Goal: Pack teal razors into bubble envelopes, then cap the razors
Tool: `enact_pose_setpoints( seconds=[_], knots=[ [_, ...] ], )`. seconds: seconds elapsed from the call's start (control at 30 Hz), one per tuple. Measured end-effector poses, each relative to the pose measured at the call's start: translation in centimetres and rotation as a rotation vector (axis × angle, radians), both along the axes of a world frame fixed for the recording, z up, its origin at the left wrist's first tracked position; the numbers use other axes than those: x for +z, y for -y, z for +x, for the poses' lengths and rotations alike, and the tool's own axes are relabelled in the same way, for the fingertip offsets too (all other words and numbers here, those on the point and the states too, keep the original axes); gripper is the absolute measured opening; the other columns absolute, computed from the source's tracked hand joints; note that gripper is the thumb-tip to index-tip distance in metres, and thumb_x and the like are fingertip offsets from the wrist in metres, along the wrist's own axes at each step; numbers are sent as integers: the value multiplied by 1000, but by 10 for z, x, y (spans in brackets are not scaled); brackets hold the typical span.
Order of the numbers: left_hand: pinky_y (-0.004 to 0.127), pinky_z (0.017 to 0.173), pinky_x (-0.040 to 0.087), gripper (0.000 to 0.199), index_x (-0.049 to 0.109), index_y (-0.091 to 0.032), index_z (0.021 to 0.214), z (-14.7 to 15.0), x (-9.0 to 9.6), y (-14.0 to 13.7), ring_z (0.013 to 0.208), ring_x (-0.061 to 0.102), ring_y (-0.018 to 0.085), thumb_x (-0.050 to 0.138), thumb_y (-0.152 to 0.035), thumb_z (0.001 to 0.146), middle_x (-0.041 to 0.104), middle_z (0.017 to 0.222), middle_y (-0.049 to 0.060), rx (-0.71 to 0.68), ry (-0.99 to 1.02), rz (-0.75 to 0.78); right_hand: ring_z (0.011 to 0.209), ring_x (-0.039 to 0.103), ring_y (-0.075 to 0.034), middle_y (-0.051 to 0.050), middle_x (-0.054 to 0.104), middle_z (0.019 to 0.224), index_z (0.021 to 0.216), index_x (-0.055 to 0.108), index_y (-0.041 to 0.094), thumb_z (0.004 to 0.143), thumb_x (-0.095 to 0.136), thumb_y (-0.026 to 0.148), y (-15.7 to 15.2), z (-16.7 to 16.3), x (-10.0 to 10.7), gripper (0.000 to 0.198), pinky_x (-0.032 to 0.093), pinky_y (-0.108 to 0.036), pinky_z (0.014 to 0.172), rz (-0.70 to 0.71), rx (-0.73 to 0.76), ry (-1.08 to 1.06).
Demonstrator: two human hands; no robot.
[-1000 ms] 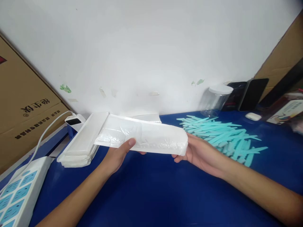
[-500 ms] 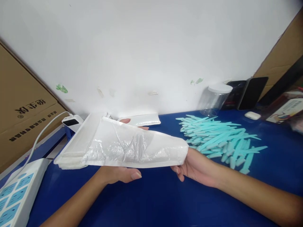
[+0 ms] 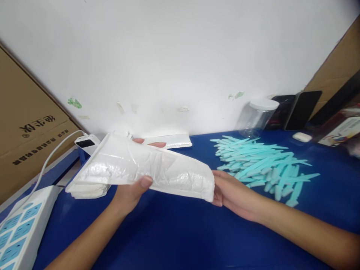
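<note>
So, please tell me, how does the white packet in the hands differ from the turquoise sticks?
The white packet is held in the left hand and right hand, while the turquoise sticks lie heaped on the blue table. The packet is one wide piece; the sticks are many and narrow. Both have long shapes.

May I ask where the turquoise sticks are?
In the head view, the turquoise sticks lie right of centre on the blue table, in front of the clear jar.
</note>
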State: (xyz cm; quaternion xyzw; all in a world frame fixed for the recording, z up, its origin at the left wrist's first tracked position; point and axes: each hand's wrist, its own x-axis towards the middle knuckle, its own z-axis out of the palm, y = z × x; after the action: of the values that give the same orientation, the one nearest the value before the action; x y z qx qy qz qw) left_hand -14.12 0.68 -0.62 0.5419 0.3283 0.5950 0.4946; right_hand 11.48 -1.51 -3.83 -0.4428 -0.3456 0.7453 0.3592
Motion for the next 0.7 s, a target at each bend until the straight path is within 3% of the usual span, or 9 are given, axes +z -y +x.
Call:
enact_pose_setpoints(
  seconds=[0.1,0.27,0.47,0.7],
  knots=[
    [44,96,62,83,52,-27,134,-7,-4,-12,120,73,35,94,-64,73,77,133,15,33,65,-66,53,36,-6,5,50,66,79,60,18,93,81,46,-4,11,2,38,25,-21,49,59,23,47],
    [37,94,64,55,66,-21,120,-12,-3,-29,124,75,31,84,-59,85,81,124,13,135,219,-231,49,32,-7,7,42,55,71,54,20,92,74,70,-17,38,15,58,24,-25,50,284,-21,236],
    [37,88,69,49,72,-18,120,-13,2,-33,117,78,31,81,-55,88,83,119,14,102,306,-309,49,36,-10,5,47,52,69,54,21,94,70,73,-23,57,26,59,29,-28,53,402,-4,389],
    [37,84,70,46,71,-16,128,-19,7,-37,108,80,29,72,-50,97,82,116,12,82,358,-275,49,37,-11,5,48,49,68,55,22,97,66,73,-27,69,26,60,37,-31,61,502,-25,504]
  ],
)
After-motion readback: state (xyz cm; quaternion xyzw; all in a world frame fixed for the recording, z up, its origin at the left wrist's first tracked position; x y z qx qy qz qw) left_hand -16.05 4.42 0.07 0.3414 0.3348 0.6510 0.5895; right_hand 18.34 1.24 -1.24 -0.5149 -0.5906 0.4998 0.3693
